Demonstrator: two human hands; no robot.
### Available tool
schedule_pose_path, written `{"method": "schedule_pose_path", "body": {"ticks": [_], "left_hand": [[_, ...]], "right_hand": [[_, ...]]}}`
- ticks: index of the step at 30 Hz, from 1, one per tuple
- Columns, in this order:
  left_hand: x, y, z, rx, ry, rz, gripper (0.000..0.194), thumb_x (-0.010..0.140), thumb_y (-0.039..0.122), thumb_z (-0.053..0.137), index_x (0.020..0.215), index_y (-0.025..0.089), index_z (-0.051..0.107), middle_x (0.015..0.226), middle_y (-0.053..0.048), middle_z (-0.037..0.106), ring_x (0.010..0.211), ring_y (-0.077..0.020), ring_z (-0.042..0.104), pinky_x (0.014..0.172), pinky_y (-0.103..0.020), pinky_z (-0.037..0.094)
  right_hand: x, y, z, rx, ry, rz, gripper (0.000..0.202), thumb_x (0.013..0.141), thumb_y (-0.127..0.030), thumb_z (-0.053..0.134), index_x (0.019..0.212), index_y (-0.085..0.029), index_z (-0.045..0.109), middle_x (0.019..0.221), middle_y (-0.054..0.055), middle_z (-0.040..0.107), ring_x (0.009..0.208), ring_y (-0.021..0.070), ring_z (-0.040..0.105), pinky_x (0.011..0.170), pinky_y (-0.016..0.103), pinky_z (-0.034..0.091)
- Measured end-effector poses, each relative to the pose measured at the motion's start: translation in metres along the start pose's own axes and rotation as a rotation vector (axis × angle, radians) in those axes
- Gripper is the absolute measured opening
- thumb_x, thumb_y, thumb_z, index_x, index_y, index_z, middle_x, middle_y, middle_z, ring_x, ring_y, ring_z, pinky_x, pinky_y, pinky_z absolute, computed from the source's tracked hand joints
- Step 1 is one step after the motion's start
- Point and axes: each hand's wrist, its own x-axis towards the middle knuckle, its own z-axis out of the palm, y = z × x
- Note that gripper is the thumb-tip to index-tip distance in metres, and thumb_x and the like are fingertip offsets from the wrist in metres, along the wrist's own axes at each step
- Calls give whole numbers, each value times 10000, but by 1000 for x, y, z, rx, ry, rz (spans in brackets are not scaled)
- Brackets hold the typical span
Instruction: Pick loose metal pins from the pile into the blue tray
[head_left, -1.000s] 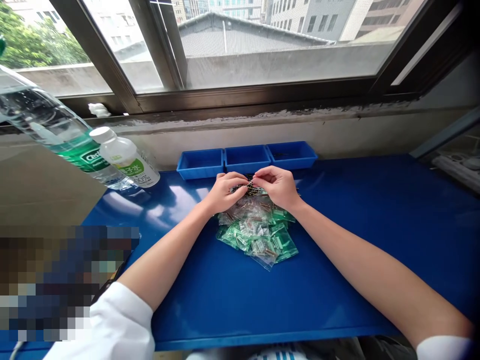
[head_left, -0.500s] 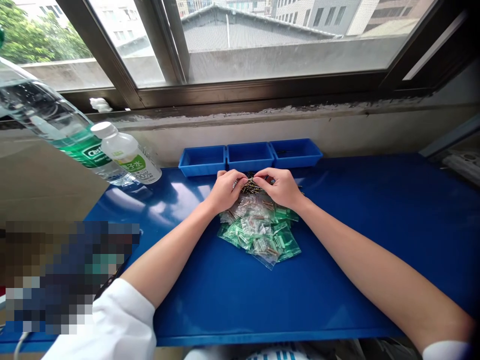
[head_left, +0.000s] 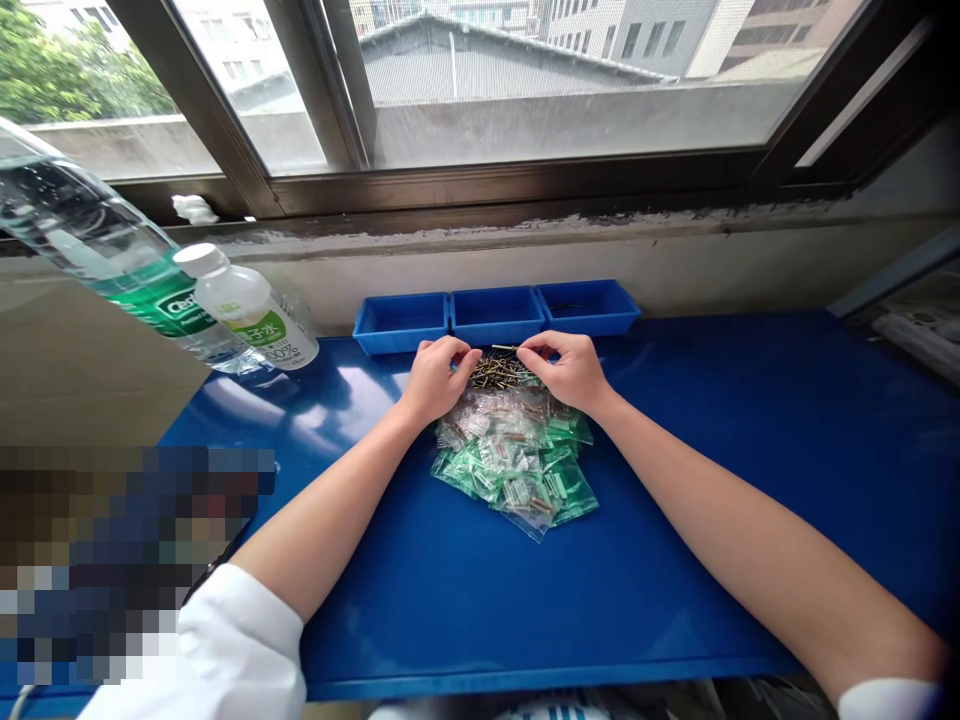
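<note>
Over a pile of small black and brass-coloured screw-like pieces (head_left: pixel 496 372), my two hands face each other. My right hand (head_left: pixel 568 372) pinches one end of a thin, pale brass-coloured pin (head_left: pixel 503 347), which points left above the pile. Thumb and forefinger of my left hand (head_left: pixel 439 378) are pressed together at the pile's left side, apart from the pin. Whether they hold a small piece cannot be made out. Just in front of the pile lies a heap of small clear and green plastic bags (head_left: pixel 517 455) with slender pieces inside.
Three blue bins (head_left: pixel 496 315) stand in a row behind the pile, against the wall below the window. At the left are a large water bottle (head_left: pixel 142 265) and a smaller white-capped bottle (head_left: pixel 251 310). A blurred-out object (head_left: pixel 142 550) lies at the blue table's (head_left: pixel 420 610) left edge.
My hands have moved apart: the left one has drawn back leftward, uncovering more of the pile. The pin now shows extending from my right fingertips. The whole view has shifted slightly.
</note>
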Motion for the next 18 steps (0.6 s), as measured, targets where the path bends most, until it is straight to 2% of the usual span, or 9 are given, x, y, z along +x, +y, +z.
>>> {"method": "schedule_pose_path", "body": {"ticks": [3,9,13,18], "left_hand": [[-1,-5,-1,9,-25,-6,129,878,281,524,880,194,619,822,-14,678,802,-170,618,780,-316,398],[-3,-13,1,12,-94,-26,175,835,221,540,968,204,651,1015,-46,681,993,-212,619,880,-354,418],[-4,-13,3,-8,-159,-17,189,835,228,532,961,205,670,1082,-60,679,1033,-212,620,926,-369,429],[-4,-12,2,-12,-220,-30,216,855,253,499,949,201,687,1100,-55,680,1045,-203,622,961,-359,433]], "right_hand": [[5,14,-6,-59,137,88,205,769,-362,631,719,-178,705,685,31,697,560,156,596,538,273,458],[13,45,-26,-226,375,227,198,745,-345,637,695,-163,699,641,49,680,594,190,625,615,306,475],[17,64,-37,-274,453,326,196,732,-343,650,696,-154,691,642,62,675,615,208,633,678,341,488],[19,78,-42,-251,481,431,199,704,-349,685,693,-151,676,636,64,667,615,209,621,690,361,490]]}}
